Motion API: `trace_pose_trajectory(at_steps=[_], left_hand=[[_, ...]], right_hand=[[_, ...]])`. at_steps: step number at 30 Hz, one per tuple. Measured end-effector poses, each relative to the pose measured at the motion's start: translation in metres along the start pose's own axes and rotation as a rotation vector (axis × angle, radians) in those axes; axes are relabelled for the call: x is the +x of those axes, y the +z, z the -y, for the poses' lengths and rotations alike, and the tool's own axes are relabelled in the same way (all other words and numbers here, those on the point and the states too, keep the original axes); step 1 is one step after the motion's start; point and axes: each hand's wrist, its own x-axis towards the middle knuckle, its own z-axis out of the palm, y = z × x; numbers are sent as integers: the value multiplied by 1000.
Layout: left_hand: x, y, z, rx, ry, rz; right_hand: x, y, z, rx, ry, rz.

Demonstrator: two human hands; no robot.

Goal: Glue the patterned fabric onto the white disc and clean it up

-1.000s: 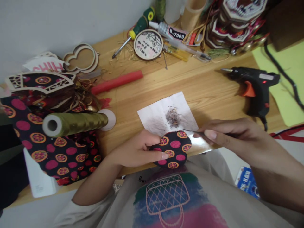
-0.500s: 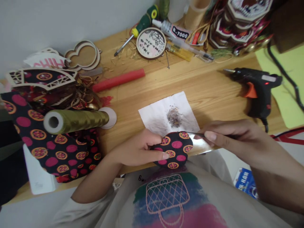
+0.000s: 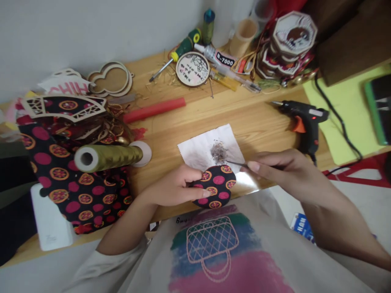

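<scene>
My left hand (image 3: 174,185) pinches a small rounded pouch (image 3: 217,188), black cloth with pink dots and orange flower rings, thumb on top edge and a finger across its face. My right hand (image 3: 277,169) is closed on slim dark metal tweezers (image 3: 236,163). Their tip lies at the upper edge of the pouch, beside the heap of dark dried crumbs (image 3: 218,151). This heap rests on a creased white paper (image 3: 195,147) just beyond the pouch. Whether the tips grip anything is too small to tell.
A glue gun (image 3: 305,122) with a lit red light lies at right, its cord trailing. Gold ribbon roll (image 3: 113,158), patterned cloth (image 3: 61,175) and a red stick (image 3: 155,110) are at left. Behind are a screwdriver (image 3: 183,47), a round wooden pendant (image 3: 193,69) and a glue tube (image 3: 220,57).
The view has shifted slightly, showing more of the right side. The tweezers' tip has moved left along the pouch's upper edge, closer to the crumbs. Both holds are the same.
</scene>
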Motion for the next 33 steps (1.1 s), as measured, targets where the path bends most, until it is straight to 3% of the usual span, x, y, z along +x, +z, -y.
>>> trace_pose_trajectory(at_steps=[4,14,25,33], left_hand=[[-3,-4,-1,-60,20,-20],[-3,-11,3,-56,27,-60],[-3,-11,3,-25,42,-41],[-4,-6,-4,-13,50,-53]], right_hand=[[3,-4,9,3,36,13],[14,-8,23,19,28,225],[15,-10,24,3,40,258],[13,-14,22,-62,-101,274]])
